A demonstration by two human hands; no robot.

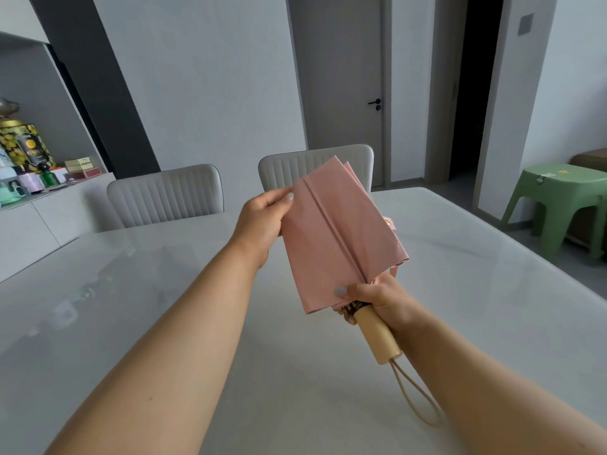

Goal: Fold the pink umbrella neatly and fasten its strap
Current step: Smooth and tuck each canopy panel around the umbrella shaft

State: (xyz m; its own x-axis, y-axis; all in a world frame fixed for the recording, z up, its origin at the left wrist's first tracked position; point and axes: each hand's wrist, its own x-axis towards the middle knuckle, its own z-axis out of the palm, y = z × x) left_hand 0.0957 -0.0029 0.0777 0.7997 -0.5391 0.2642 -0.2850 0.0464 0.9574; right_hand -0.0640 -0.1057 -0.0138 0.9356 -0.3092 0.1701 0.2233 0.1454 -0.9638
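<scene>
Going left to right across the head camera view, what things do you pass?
Yellow patterned tin → left grey ribbed chair → left hand → pink folded umbrella → right hand → green plastic stool.

Two bare forearms without sleeves, pale glossy polish on the nails of both thumbs.
</scene>
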